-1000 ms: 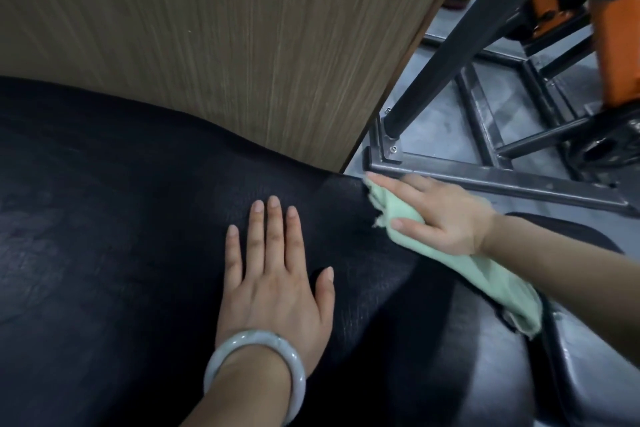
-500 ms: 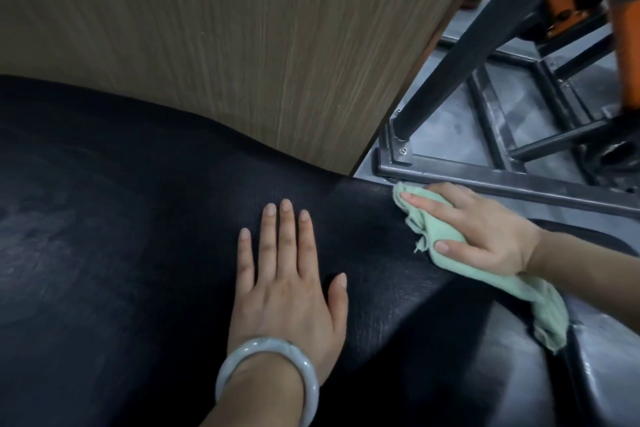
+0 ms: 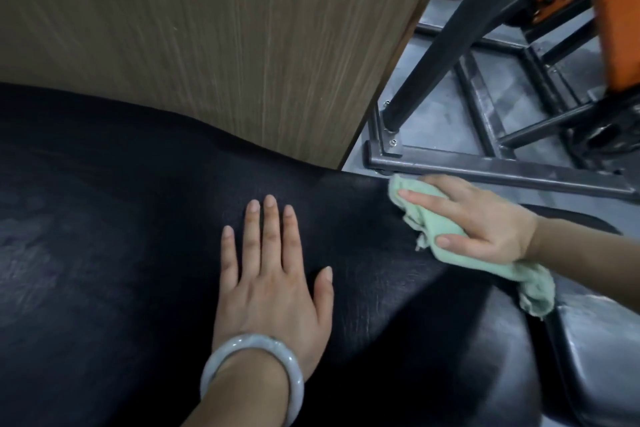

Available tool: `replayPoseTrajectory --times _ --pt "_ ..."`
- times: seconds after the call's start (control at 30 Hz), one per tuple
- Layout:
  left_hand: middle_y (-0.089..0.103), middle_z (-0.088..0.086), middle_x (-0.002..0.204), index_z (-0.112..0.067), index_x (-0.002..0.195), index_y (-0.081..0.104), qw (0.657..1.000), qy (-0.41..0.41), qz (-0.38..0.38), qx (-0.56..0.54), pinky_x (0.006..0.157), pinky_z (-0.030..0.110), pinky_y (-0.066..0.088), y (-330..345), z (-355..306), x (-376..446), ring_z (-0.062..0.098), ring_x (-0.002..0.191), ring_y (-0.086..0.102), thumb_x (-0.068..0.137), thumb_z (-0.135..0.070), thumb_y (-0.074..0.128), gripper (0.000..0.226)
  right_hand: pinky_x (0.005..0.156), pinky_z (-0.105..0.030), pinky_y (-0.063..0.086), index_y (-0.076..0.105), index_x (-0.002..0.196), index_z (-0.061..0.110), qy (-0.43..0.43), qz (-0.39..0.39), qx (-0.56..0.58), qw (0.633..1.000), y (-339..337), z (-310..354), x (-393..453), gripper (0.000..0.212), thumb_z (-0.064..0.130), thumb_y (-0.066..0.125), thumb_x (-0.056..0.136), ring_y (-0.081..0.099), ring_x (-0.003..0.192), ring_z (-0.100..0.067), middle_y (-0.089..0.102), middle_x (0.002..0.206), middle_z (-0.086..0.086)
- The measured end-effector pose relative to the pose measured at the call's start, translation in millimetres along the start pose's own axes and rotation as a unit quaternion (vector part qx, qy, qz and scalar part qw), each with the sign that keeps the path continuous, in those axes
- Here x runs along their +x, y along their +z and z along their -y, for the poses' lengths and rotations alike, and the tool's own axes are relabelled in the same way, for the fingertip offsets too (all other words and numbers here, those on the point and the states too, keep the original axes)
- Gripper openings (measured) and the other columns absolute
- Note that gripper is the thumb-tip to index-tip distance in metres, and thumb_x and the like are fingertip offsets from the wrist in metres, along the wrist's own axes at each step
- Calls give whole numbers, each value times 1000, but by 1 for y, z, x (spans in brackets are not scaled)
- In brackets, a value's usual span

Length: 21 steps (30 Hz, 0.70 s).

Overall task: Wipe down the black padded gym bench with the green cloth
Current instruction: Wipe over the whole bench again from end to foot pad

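From the head camera, the black padded bench fills the lower left, running up against a wood-grain panel. The left hand lies flat on the pad, fingers straight and together, holding nothing, a pale bangle on its wrist. The right hand presses the green cloth to the bench's far right edge, thumb and fingers curled over it; its loose end trails under the wrist. A dark steel frame stands just beyond on the grey floor.
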<state>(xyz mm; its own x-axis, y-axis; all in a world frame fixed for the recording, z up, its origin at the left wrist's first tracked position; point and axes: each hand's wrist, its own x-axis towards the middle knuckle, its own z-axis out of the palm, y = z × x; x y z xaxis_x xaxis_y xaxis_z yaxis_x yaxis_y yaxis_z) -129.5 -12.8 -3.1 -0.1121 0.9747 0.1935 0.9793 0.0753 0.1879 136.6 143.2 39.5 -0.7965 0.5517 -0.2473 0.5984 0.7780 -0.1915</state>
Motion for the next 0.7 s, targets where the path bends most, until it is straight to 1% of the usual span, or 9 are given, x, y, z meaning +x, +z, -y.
replayPoseTrajectory --times 0.07,0.17,0.23,0.3,0.37,0.43,0.6,0.67,0.7 --pt "35 22 151 5 142 40 1000 -3 2 -3 112 54 19 0 0 0 35 143 29 91 -45 31 72 95 -55 46 9 153 41 -1 4 9 1000 -1 -6 -7 65 66 24 95 48 117 -35 39 134 -16" --pt "35 22 151 5 142 40 1000 -1 7 2 112 54 18 0 -1 1 35 143 29 91 -45 31 72 93 -50 48 8 154 40 -22 28 -2 999 -8 -2 10 67 67 23 95 50 110 -31 40 130 -15" --pt "35 22 151 4 143 40 1000 1 11 8 112 54 17 0 -1 1 35 143 28 90 -45 31 72 94 -50 47 6 153 44 -32 35 -10 999 -9 7 26 67 68 24 93 50 112 -33 39 132 -15" --pt "35 21 151 3 143 40 1000 -2 14 14 113 52 16 -1 -1 1 34 143 28 90 -45 30 72 98 -49 44 7 151 46 -25 20 -24 999 -5 16 36 65 65 26 92 47 118 -37 38 136 -16" --pt "35 21 151 3 143 40 1000 -1 15 16 113 52 16 -2 -1 1 34 143 28 91 -45 30 72 100 -52 42 9 151 47 2 -1 -33 999 0 21 33 62 66 23 93 45 123 -39 38 140 -15" --pt "36 21 151 4 143 40 1000 0 12 18 113 53 17 -1 0 1 34 143 29 91 -45 30 72 101 -55 39 8 150 49 40 -20 -21 999 5 22 19 61 69 18 93 44 123 -36 37 143 -12" --pt "35 22 151 5 143 39 1000 3 11 11 113 54 16 -1 0 1 35 143 28 91 -44 30 72 100 -54 37 12 150 51 150 -77 40 985 18 23 -16 61 71 16 92 43 117 -30 36 144 -2" --pt "35 22 151 5 143 39 1000 4 12 9 114 54 16 -1 0 1 35 143 27 91 -44 30 72 101 -55 36 11 149 54 192 -91 57 976 23 29 -22 61 71 17 91 41 118 -29 33 147 1" --pt "35 23 151 5 143 39 1000 4 12 8 114 54 16 0 0 0 35 143 27 91 -44 30 72 104 -55 34 10 148 56 216 -97 62 970 25 33 -25 61 72 18 89 38 122 -29 29 150 1"
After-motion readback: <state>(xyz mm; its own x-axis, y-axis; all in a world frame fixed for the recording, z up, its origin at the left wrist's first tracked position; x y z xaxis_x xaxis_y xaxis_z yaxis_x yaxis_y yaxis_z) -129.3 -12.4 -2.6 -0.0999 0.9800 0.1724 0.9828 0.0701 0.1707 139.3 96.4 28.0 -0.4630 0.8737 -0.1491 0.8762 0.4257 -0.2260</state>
